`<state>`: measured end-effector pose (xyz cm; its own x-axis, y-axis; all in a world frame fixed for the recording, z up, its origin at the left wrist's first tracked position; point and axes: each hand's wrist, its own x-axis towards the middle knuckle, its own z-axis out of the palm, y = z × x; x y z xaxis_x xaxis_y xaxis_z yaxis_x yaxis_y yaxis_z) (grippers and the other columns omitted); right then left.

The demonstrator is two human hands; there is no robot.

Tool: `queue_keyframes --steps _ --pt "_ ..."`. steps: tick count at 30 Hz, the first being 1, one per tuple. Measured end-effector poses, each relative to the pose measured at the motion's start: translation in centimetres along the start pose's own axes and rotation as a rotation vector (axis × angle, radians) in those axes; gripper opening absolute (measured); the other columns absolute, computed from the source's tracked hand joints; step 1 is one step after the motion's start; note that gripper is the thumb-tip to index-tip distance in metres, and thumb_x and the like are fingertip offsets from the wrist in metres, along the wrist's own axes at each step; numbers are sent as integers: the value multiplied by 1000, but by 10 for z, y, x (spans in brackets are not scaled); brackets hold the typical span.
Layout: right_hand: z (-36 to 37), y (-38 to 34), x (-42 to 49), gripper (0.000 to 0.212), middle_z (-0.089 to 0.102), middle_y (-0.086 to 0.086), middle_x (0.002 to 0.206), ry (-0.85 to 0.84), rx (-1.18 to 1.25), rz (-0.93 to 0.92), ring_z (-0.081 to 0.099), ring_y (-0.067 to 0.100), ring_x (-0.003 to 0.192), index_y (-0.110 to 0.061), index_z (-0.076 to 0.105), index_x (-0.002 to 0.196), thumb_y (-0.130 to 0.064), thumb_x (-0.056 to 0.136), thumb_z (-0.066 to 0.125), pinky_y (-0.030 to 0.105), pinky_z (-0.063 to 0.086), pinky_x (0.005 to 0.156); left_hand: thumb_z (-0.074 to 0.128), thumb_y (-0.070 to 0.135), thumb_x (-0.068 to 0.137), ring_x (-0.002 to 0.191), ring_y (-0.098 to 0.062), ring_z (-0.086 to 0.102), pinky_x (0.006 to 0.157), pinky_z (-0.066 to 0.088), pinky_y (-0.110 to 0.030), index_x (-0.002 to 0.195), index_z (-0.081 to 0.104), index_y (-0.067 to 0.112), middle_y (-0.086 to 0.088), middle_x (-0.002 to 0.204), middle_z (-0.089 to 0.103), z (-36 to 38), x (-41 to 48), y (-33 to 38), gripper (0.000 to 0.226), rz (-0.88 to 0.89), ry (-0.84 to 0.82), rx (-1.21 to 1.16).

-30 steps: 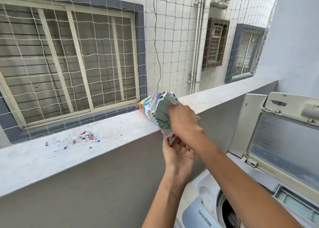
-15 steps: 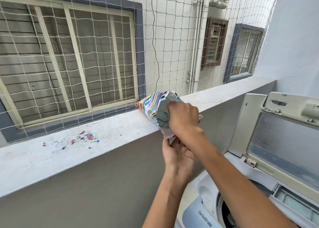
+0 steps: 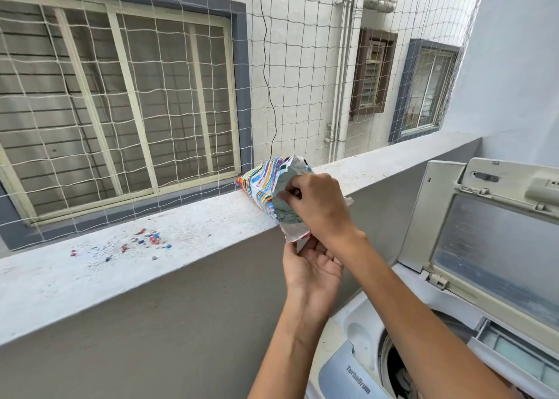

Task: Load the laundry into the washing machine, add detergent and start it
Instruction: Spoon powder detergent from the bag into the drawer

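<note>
Your right hand is at the mouth of the detergent packet, fingers curled and pinching at its open top edge, so it is closed on the packet. Your left hand sits just below, palm turned up and fingers loosely cupped under the packet's lower corner; thumb and fingertips touch the torn foil edge, and whether they grip it or only support it cannot be told.

Largest item next: grey parapet wall with a pale ledge running across the view, safety netting rising from its far side. Washing machine at lower right, below your forearms; its lid stands raised, hinged up toward the right wall. Drum opening is partly visible, with some cloth dimly seen inside; a "TurboDrum" label is on the front panel.

Detergent packet: multicoloured striped print, lying tilted on the ledge edge with its open end overhanging toward you, above the machine's near corner. Blue-green powder shows inside the mouth.

Smallest: scattered red and blue granules on the ledge, well to the left of the packet.
</note>
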<state>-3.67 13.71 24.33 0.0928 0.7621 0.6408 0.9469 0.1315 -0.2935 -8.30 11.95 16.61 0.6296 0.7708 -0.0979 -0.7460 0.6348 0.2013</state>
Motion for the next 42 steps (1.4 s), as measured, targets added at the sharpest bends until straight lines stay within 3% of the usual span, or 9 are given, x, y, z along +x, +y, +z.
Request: queue_keyframes --steps 3,6,10,20,28,31,33,36,42 --pt "2 0 2 28 73 11 87 -2 63 -5 67 26 80 -5 73 88 -32 80 69 30 49 73 50 32 73 98 -26 56 71 55 -31 94 58 3 -19 130 50 2 -2 1 37 -16 -18 26" --pt "7 0 5 23 74 10 88 -7 94 5 67 24 81 -6 74 89 -27 80 70 25 45 72 46 31 84 101 -28 54 67 57 -34 100 57 2 -19 142 40 3 -5 3 35 -40 -25 24" --pt "16 1 8 19 74 11 87 29 132 49 67 25 79 -6 74 89 -23 81 69 24 44 67 32 30 97 98 -31 58 66 57 -36 84 58 3 -22 133 47 0 -5 6 39 -55 -8 -11" --pt "27 4 1 16 74 11 81 237 268 182 67 27 75 -6 75 84 -21 78 71 27 44 66 23 50 97 81 -35 69 60 59 -39 113 55 -4 -30 103 63 -5 -8 6 65 -80 -41 -63" --pt "20 2 -9 12 73 14 74 343 349 198 68 30 70 -7 75 79 -18 74 74 39 51 65 19 54 96 107 -29 53 78 54 -35 140 37 0 -21 124 50 -7 -7 2 72 -67 40 22" --pt "14 2 -15 10 72 9 69 365 413 215 68 25 65 -9 75 75 -19 74 75 41 52 63 20 49 98 107 -29 53 102 35 -37 111 60 -6 -22 123 52 -6 -8 1 69 -67 78 14" --pt "9 3 -20 11 72 7 67 367 443 220 67 21 62 -8 75 74 -18 74 75 40 53 63 21 41 101 79 -28 67 99 37 -37 80 65 -6 -22 90 67 -7 -6 -1 67 -53 111 -6" --pt "1 7 -29 11 72 3 66 376 472 234 68 17 62 -8 75 74 -19 74 75 39 55 64 18 35 102 58 -24 69 81 47 -33 81 58 -4 -18 66 69 -6 -6 -3 59 -59 121 3" --pt "-15 15 -47 8 72 1 66 408 519 275 69 12 62 -11 75 74 -18 72 78 39 57 65 19 32 102 66 -28 71 77 53 -35 95 54 -7 -22 77 70 1 -10 -12 53 -84 42 18"
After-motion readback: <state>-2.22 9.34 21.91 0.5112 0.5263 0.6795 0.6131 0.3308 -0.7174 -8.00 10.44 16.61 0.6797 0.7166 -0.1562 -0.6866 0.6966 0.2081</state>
